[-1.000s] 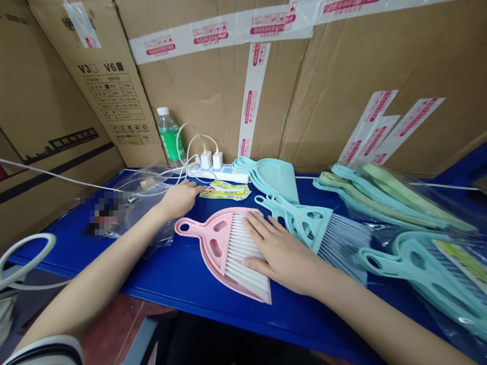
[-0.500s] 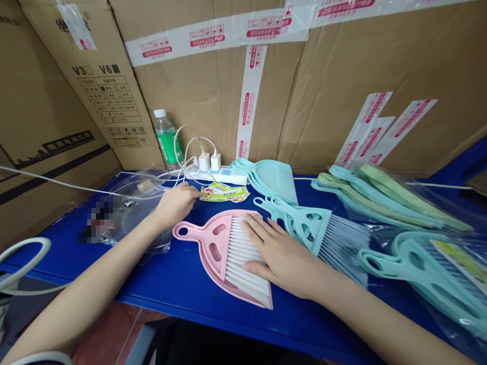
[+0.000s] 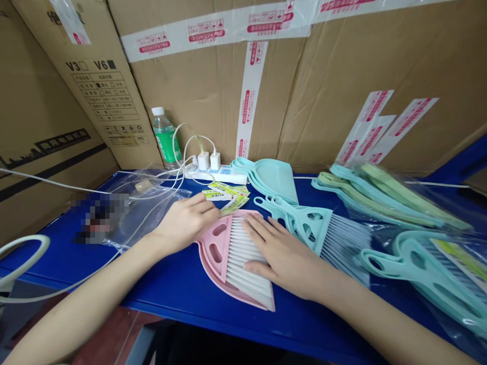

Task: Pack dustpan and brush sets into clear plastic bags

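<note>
A pink dustpan [image 3: 207, 261] lies on the blue table with a matching pink brush [image 3: 216, 241] nested on it, white bristles to the right. My right hand [image 3: 276, 248] rests flat over the bristles, fingers stretched out. My left hand [image 3: 192, 218] is closed above the pink handle, which it covers, with fingertips beside the brush's upper edge. Just beyond those fingertips lie several yellow-green label cards [image 3: 224, 192], fanned out. Whatever the left fingers pinch, if anything, is hidden.
Teal dustpans [image 3: 277, 177] and teal brushes [image 3: 310, 220] lie behind and right. Bagged sets [image 3: 414, 263] fill the right side. A power strip [image 3: 236, 176] with cables, a bottle [image 3: 166, 142] and clear plastic bags [image 3: 148, 203] are at back left. Cardboard [image 3: 213, 96] walls the rear.
My left hand has come from the label cards toward me and right, over the pink handle. The cards are spread differently. My right hand has stayed on the bristles.
</note>
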### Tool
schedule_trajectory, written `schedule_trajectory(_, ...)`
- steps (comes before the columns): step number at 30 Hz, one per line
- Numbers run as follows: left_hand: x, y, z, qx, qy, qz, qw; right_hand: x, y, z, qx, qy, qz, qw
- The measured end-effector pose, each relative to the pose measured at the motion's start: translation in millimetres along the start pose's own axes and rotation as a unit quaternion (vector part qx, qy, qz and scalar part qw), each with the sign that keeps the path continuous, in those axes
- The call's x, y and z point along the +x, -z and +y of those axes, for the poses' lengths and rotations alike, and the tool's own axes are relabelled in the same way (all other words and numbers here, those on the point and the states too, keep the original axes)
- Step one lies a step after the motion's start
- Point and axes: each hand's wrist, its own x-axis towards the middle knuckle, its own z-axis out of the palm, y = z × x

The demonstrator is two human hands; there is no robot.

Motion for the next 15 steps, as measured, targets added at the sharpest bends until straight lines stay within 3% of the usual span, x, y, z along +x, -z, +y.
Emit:
schedule_trajectory(6,-1.3,0.7,22.3,-0.038,-0.076,0.05,0.995,3.7,7.4,-5.2,-0.041,-0.05,0.049,0.997)
schedule_trajectory(10,-1.1,4.2,34.5,-0.043,-0.104,0.095,0.989,4.7,5.5,-3.8,-0.056,-0.029,0.056,0.996)
schedule_trajectory(15,-0.3,6.9,46.8,-0.08,-0.137,0.107,0.981,5.5,2.9,-2.6,-0.091,-0.014,0.063,0.994)
